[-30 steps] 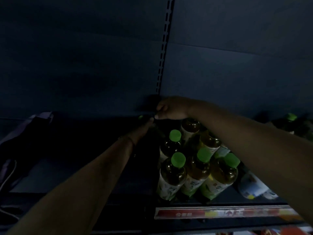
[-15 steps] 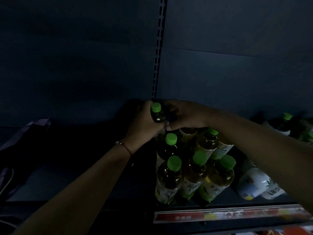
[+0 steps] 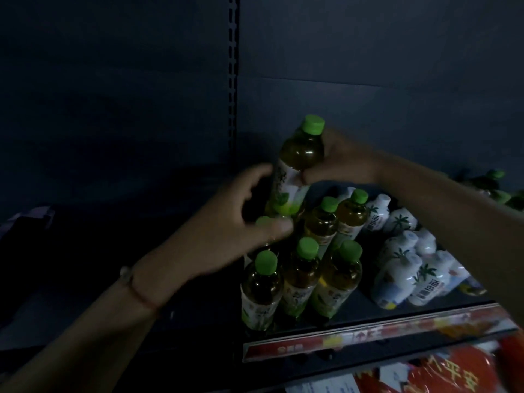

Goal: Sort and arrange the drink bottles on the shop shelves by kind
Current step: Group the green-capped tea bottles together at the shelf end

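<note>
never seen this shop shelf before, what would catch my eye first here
A green-capped tea bottle lifted above the rest at the centre, with the right hand gripping its upper part and the left hand curled at its base. Below it stands a cluster of matching tea bottles on the dark shelf. To their right are white bottles with palm-tree labels.

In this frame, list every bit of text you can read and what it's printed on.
White bottles: dark characters printed on the labels, blurred, unreadable.
Shelf-edge price strip: red and yellow print, too smeared to read.
Red pack below the shelf: large yellow characters, cut off and blurred.
Lifted green-cap bottle, held by both hands: label print unreadable.
No text here can be quoted.
</note>
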Demonstrator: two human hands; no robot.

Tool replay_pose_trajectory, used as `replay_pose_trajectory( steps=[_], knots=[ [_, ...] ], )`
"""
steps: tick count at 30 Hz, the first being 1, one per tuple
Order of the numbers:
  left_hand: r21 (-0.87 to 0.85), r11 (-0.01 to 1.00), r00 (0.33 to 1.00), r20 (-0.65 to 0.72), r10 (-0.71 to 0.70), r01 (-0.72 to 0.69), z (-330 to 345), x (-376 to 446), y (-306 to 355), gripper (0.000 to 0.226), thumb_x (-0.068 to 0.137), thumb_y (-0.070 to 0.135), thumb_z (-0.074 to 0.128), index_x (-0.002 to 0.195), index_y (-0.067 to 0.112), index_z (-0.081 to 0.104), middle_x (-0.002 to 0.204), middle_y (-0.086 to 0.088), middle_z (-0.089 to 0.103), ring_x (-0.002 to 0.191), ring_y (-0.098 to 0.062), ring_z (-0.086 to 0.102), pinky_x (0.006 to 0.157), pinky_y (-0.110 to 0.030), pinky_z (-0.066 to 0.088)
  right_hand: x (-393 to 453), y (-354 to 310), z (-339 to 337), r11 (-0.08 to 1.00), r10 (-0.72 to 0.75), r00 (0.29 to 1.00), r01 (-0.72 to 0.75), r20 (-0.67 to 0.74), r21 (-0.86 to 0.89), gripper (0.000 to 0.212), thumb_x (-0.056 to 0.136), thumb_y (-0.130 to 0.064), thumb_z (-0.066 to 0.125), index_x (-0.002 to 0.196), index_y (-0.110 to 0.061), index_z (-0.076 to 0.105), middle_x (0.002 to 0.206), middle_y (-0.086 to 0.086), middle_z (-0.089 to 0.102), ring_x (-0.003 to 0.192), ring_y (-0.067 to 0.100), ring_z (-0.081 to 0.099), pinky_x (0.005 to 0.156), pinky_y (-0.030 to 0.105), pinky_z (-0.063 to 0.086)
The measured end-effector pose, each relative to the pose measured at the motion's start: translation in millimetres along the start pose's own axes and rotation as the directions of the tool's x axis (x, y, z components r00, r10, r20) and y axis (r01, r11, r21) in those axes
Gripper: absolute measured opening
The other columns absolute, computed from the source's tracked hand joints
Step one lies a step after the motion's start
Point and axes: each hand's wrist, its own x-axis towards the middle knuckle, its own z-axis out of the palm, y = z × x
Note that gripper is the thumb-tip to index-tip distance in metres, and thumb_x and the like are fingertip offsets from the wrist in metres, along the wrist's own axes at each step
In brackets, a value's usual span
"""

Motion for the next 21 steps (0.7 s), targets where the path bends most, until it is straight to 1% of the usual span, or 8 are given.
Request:
replay_pose_trajectory(
  steps=[2, 4, 5, 8, 10, 12, 16, 21],
  knots=[
    [0.137, 0.990, 0.988, 0.145, -0.053, 0.033, 28, -30, -20, 0.100, 0.061, 0.071, 0.079, 0.135, 0.074, 0.011, 0.155, 0.032, 0.009, 0.141, 0.002, 0.023, 0.112, -0.034, 0.034, -10, 8, 2, 0.999, 0.049, 0.996, -0.049, 0.067, -0.001, 0.049, 0.070, -0.019, 0.085, 0.107, -0.034, 0.055, 0.097, -0.014, 0.068, 0.083, -0.012, 0.063, 0.069, 0.010, 0.049],
    [0.294, 0.956, 0.989, 0.144, -0.042, -0.002, 55, -50, -41, 0.112, 0.062, 0.064, 0.081, 0.136, 0.074, -0.002, 0.154, 0.036, -0.021, 0.146, 0.000, 0.002, 0.116, -0.035, 0.030, -15, 18, 10, 0.993, 0.116, 0.983, -0.116, 0.140, -0.010, 0.055, 0.069, -0.024, 0.086, 0.113, -0.036, 0.056, 0.101, -0.014, 0.069, 0.089, -0.005, 0.064, 0.076, 0.018, 0.052],
    [0.313, 0.949, 0.996, 0.090, 0.013, -0.041, 66, -56, -49, 0.112, 0.066, 0.060, 0.081, 0.136, 0.073, -0.006, 0.155, 0.032, -0.026, 0.146, -0.001, 0.000, 0.114, -0.036, 0.034, -16, 22, 16, 0.989, 0.147, 0.974, -0.147, 0.174, -0.009, 0.057, 0.067, -0.025, 0.087, 0.114, -0.036, 0.057, 0.104, -0.014, 0.070, 0.093, -0.001, 0.065, 0.082, 0.025, 0.054],
    [0.248, 0.964, 0.987, -0.107, 0.123, -0.093, 83, -64, -64, 0.106, 0.078, 0.046, 0.077, 0.139, 0.069, -0.007, 0.163, 0.018, -0.004, 0.148, -0.006, 0.013, 0.107, -0.028, 0.039, -13, 31, 28, 0.983, 0.181, 0.947, -0.184, 0.264, -0.014, 0.054, 0.063, -0.026, 0.089, 0.110, -0.034, 0.063, 0.105, -0.013, 0.072, 0.098, 0.009, 0.068, 0.090, 0.040, 0.055],
    [0.235, 0.967, 0.978, -0.152, 0.141, -0.103, 87, -63, -69, 0.105, 0.078, 0.044, 0.077, 0.142, 0.067, -0.004, 0.162, 0.013, 0.008, 0.145, -0.005, 0.020, 0.099, -0.012, 0.032, -10, 31, 35, 0.982, 0.185, 0.932, -0.184, 0.312, -0.031, 0.054, 0.063, -0.023, 0.089, 0.110, -0.032, 0.064, 0.105, -0.012, 0.073, 0.098, 0.009, 0.069, 0.090, 0.043, 0.056],
    [0.254, 0.961, 0.974, -0.168, 0.154, -0.108, 88, -61, -72, 0.104, 0.076, 0.045, 0.078, 0.145, 0.063, 0.001, 0.159, 0.013, 0.013, 0.141, -0.005, 0.026, 0.090, -0.003, 0.032, -6, 31, 40, 0.981, 0.195, 0.919, -0.184, 0.342, -0.064, 0.058, 0.062, -0.020, 0.090, 0.112, -0.033, 0.063, 0.106, -0.012, 0.072, 0.099, 0.009, 0.068, 0.089, 0.043, 0.056],
    [0.263, 0.958, 0.966, -0.198, 0.169, -0.113, 88, -61, -75, 0.101, 0.073, 0.048, 0.078, 0.147, 0.059, 0.009, 0.154, 0.012, 0.020, 0.136, -0.008, 0.033, 0.092, -0.019, 0.040, -1, 28, 44, 0.974, 0.207, 0.891, -0.150, 0.403, -0.169, 0.072, 0.063, -0.013, 0.086, 0.123, -0.040, 0.057, 0.114, -0.015, 0.067, 0.105, 0.009, 0.064, 0.088, 0.039, 0.056],
    [0.276, 0.958, 0.963, -0.230, 0.140, -0.073, 90, -61, -75, 0.102, 0.071, 0.047, 0.081, 0.146, 0.056, 0.014, 0.143, 0.014, 0.031, 0.128, -0.005, 0.039, 0.086, -0.025, 0.045, 4, 24, 47, 0.944, 0.260, 0.849, -0.124, 0.461, -0.305, 0.062, 0.070, 0.002, 0.072, 0.119, -0.034, 0.059, 0.112, -0.009, 0.061, 0.104, 0.018, 0.061, 0.078, 0.035, 0.056]
  ],
)
